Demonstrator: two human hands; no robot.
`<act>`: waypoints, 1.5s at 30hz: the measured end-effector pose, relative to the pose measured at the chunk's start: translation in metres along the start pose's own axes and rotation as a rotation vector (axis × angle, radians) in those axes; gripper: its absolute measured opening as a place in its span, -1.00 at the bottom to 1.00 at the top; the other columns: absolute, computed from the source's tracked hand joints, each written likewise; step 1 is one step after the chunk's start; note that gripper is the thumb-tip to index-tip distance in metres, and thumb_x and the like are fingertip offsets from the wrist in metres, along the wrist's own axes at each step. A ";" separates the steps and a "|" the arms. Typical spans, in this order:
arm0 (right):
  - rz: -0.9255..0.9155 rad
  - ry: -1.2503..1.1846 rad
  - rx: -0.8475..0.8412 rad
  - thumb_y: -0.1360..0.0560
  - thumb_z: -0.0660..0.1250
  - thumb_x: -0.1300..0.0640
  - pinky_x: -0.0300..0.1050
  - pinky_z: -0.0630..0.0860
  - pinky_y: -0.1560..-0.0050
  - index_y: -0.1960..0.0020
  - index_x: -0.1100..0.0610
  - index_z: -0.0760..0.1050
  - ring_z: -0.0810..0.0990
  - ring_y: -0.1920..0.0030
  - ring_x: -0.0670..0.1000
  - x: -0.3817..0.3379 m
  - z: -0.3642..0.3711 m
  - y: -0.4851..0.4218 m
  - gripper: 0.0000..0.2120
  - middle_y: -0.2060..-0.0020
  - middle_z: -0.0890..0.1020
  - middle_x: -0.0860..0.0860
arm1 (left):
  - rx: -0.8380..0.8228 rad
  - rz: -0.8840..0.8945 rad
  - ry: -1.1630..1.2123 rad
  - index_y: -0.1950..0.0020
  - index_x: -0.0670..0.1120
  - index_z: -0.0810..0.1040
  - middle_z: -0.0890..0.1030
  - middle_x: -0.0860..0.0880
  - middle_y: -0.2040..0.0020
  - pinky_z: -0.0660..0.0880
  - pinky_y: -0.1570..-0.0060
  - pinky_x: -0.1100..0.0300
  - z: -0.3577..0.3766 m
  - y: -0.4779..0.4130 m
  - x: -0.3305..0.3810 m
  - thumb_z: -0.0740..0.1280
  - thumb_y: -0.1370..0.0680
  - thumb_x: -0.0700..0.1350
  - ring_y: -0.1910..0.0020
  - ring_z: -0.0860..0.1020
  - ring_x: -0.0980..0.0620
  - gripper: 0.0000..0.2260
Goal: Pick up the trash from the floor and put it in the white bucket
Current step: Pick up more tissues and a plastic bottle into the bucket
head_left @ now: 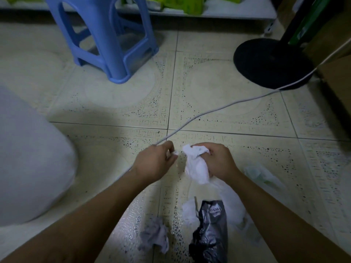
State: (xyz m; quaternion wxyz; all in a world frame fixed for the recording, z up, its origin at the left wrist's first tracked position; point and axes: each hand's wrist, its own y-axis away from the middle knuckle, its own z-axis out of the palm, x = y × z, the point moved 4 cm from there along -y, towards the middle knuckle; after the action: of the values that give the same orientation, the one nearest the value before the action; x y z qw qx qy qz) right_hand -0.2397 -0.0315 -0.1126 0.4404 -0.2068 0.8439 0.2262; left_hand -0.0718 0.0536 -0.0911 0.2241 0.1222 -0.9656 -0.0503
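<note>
Two hands are busy at once: the right hand (216, 162) is gripping a crumpled white wad (196, 166) with its fingers curled around it. The left hand (153, 162) is pinching a tiny white scrap (175, 153) just beside it, both held over the floor (218, 88).

So I'd say the pickup step is happening right now and nothing's going in the bin yet. That big blurry white shape (28, 158) at the left edge is probably the white bucket, well apart from both hands.

More trash is lying nearer the person: a grey crumpled piece (154, 234), a black bag (210, 230), a white clump (190, 209) and a clear bag (262, 173) off to the right.

Next move is looking like a swing left to drop both bits in, without snagging the white cable (228, 106) passing right by the left hand.
</note>
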 end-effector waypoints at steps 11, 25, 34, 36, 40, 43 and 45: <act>-0.029 -0.277 -0.036 -0.60 0.19 0.16 -0.20 0.62 0.19 -0.11 0.14 0.60 0.65 0.11 -0.02 -0.160 -0.043 -0.038 -0.77 0.02 0.65 0.10 | 0.243 -0.012 0.096 0.01 0.00 0.60 0.61 0.01 0.23 0.44 0.26 0.17 -0.187 -0.021 -0.011 0.25 -0.56 -0.08 0.25 0.56 0.00 -0.86; -0.452 -0.075 -0.101 -0.39 0.41 0.39 -0.14 0.65 0.26 0.15 0.21 0.56 0.65 0.20 0.06 -0.420 0.053 -0.060 -0.88 0.16 0.67 0.11 | 0.470 -0.200 0.047 0.09 -0.06 0.59 0.62 0.02 0.22 0.50 0.20 0.15 -0.393 0.078 -0.124 0.48 -0.38 -0.12 0.19 0.60 -0.04 -0.85; -0.697 0.552 -0.200 -0.40 0.40 -0.01 0.03 0.33 -0.36 -0.29 -0.09 0.47 0.45 -0.31 0.01 -0.450 0.194 -0.024 -0.54 -0.29 0.52 0.01 | 0.379 -0.420 -0.143 -0.18 -0.05 0.57 0.60 -0.09 -0.15 0.46 -0.01 0.16 -0.386 0.150 -0.219 0.36 -0.46 -0.13 -0.09 0.56 -0.09 -0.71; -0.667 0.755 -0.216 -0.40 0.36 -0.18 0.25 -0.07 -0.52 -0.48 -0.17 0.19 0.13 -0.53 0.07 -0.440 0.198 -0.028 -0.30 -0.52 0.21 0.04 | 0.368 -0.420 -0.196 -0.35 -0.03 0.44 0.47 -0.11 -0.33 0.44 -0.21 0.06 -0.378 0.157 -0.223 0.32 -0.49 -0.09 -0.24 0.48 -0.11 -0.58; -0.637 0.727 -0.137 -0.39 0.35 -0.25 0.26 -0.19 -0.51 -0.51 -0.18 0.09 0.02 -0.56 0.05 -0.437 0.166 -0.034 -0.22 -0.56 0.10 0.02 | 0.375 -0.263 -0.192 -0.39 -0.04 0.40 0.47 -0.08 -0.37 0.36 -0.32 0.08 -0.367 0.158 -0.204 0.32 -0.52 0.06 -0.34 0.43 -0.06 -0.54; -0.596 0.727 -0.099 -0.40 0.35 -0.26 0.26 -0.13 -0.51 -0.52 -0.18 0.07 0.03 -0.56 0.05 -0.428 0.129 -0.034 -0.21 -0.56 0.09 0.00 | 0.360 -0.144 -0.173 -0.42 -0.01 0.37 0.44 -0.04 -0.41 0.31 -0.34 0.11 -0.357 0.141 -0.169 0.31 -0.52 0.10 -0.38 0.40 -0.02 -0.50; -0.560 0.724 -0.074 -0.40 0.36 -0.26 0.26 -0.09 -0.52 -0.53 -0.17 0.03 0.04 -0.56 0.04 -0.418 0.103 -0.035 -0.18 -0.56 0.09 -0.01 | 0.354 -0.079 -0.138 -0.44 -0.01 0.36 0.44 -0.04 -0.42 0.30 -0.32 0.16 -0.352 0.121 -0.139 0.32 -0.52 0.09 -0.38 0.39 -0.01 -0.49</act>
State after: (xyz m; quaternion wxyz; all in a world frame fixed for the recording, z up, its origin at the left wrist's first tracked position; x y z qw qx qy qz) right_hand 0.0669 0.0609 0.1775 0.1538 -0.5085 0.8462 0.0417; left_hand 0.1801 0.1918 0.1836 0.1300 0.1938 -0.9669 0.1034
